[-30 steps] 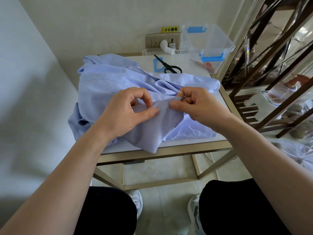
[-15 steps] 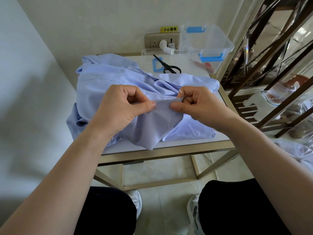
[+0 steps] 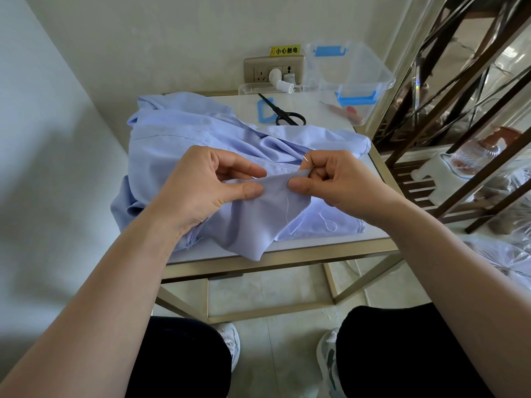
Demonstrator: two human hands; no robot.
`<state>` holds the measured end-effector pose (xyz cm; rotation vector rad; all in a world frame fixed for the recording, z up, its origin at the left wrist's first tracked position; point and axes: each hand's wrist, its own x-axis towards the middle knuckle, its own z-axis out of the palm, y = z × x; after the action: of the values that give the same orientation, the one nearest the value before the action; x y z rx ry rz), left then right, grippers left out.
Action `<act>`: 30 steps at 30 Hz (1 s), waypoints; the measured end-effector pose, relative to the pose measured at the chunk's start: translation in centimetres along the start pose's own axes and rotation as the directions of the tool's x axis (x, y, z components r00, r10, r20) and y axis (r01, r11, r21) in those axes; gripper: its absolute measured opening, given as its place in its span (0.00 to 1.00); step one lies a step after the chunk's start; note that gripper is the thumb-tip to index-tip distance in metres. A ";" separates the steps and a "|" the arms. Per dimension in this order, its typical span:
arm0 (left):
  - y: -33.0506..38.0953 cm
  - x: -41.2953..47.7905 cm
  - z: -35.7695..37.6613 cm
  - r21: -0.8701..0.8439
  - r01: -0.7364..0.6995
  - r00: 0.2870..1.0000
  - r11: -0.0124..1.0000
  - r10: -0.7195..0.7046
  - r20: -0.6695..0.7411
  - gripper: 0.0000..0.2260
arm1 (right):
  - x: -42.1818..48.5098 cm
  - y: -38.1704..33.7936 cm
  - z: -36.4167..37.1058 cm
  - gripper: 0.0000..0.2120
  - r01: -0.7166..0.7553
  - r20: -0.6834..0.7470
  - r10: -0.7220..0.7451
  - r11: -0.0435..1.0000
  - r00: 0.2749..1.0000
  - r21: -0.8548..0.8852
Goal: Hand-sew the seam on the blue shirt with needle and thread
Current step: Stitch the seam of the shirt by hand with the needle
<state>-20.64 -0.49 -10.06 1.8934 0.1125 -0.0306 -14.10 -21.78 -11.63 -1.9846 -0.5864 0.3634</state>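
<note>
Little has moved: at frame centre our left hand (image 3: 201, 191) still pinches the fold of the pale-blue cotton shirt (image 3: 184, 133) and our right hand (image 3: 339, 185) grips the thin metal needle (image 3: 307, 161), so the stitch stays unfinished.

Both forearms (image 3: 115, 282) bare up to frame edge. Black trousers (image 3: 184, 363) on both legs. Left sneaker (image 3: 231, 341) white mesh; right sneaker (image 3: 327, 360) grey-white mesh, dark patches.

Plain light-blue fabric shirt (image 3: 184, 130) with white sewing thread (image 3: 287, 208); black metal scissors (image 3: 287, 117); clear plastic box (image 3: 370, 67) with blue clips; yellow warning label (image 3: 285, 50), black characters; white-topped bench (image 3: 301, 252), brass-coloured frame.
</note>
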 end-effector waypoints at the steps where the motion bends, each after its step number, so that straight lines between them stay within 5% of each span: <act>1: 0.0 0.0 0.0 0.001 0.005 1.000 1.000 -0.005 0.003 0.10 | 0.0 0.0 0.0 0.10 0.003 0.002 -0.003 1.000 1.000 -0.003; 22: 0.1 -0.1 -0.2 -0.057 0.089 0.994 0.994 -0.084 0.070 0.11 | -0.2 -0.2 0.0 0.11 -0.015 0.026 0.014 1.000 1.000 0.017; 30: -0.5 0.6 0.5 -0.051 0.009 0.999 0.999 -0.007 0.045 0.06 | -0.2 -0.3 0.2 0.12 -0.022 0.010 0.022 0.999 1.000 0.042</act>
<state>-20.13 -0.78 -10.78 1.8395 0.0895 -0.0750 -14.48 -21.65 -11.42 -1.9509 -0.5590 0.3957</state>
